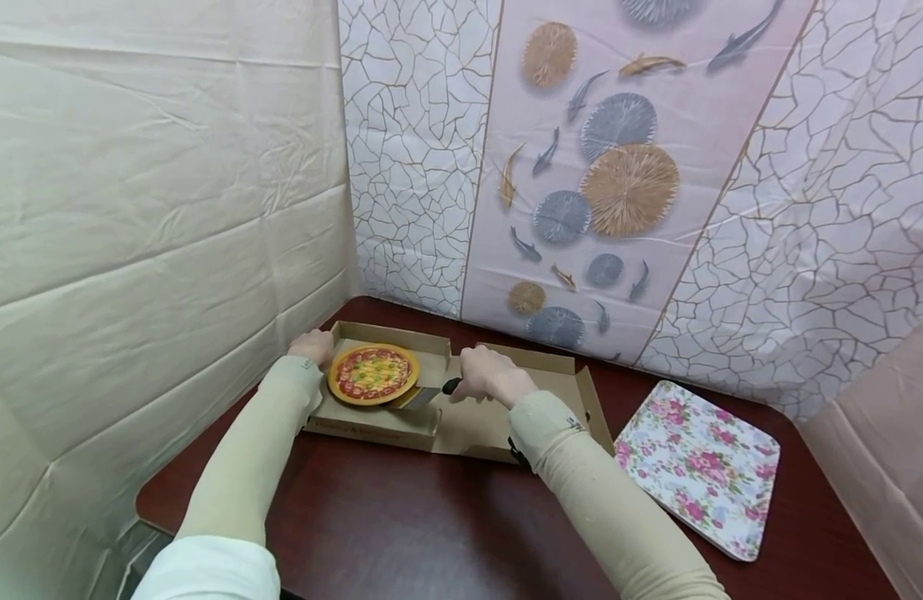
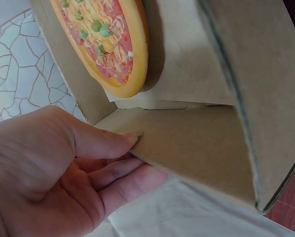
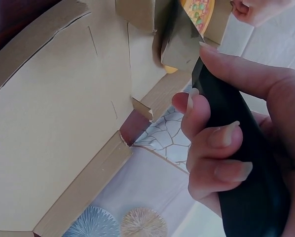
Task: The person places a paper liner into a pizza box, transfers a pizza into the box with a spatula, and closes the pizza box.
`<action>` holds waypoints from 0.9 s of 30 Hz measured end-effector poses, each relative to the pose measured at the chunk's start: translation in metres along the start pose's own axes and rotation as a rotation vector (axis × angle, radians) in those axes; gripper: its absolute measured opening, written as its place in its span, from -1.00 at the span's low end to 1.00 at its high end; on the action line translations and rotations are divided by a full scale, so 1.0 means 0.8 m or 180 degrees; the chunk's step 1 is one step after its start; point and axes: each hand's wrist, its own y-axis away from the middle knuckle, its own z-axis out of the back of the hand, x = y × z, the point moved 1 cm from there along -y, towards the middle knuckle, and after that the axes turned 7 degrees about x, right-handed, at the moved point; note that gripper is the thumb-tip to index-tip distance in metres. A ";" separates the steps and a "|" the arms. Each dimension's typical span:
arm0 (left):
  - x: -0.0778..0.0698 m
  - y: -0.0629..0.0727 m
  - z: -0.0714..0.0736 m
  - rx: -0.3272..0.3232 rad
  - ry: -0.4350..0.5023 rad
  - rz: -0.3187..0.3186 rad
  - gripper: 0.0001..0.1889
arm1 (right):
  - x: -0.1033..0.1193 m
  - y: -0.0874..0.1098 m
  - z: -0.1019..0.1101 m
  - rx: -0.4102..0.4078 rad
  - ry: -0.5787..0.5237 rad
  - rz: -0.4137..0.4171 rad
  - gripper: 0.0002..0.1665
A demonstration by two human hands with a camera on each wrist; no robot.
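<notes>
A pizza [image 1: 373, 375] with a yellow crust lies in the left half of an opened cardboard pizza box [image 1: 378, 440]. My left hand [image 1: 311, 346] pinches the box's left side wall [image 2: 187, 143] between thumb and fingers, beside the pizza. My right hand [image 1: 494, 375] grips the black handle [image 3: 241, 143] of a pizza server, its fingers curled round it. The server's flat metal blade [image 1: 422, 398] points left and reaches under the pizza's right edge. How far the blade extends beneath the pizza is hidden.
The box's lid [image 1: 476, 425] lies folded open to the right, below my right hand. Further right on the dark red table [image 1: 401, 517] is a white tray [image 1: 699, 467] with pink flowers. Fabric-covered walls [image 1: 408, 150] stand behind and on the left.
</notes>
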 end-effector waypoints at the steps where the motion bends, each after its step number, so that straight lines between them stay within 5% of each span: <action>1: 0.000 0.000 0.001 0.0000 -0.0007 -0.0006 -0.81 | 0.000 0.001 0.000 -0.0002 0.0012 -0.0002 -0.66; 27: -0.002 0.003 0.003 0.0030 0.0026 0.0022 -0.78 | -0.012 0.005 0.005 0.0103 0.0047 0.0010 -0.68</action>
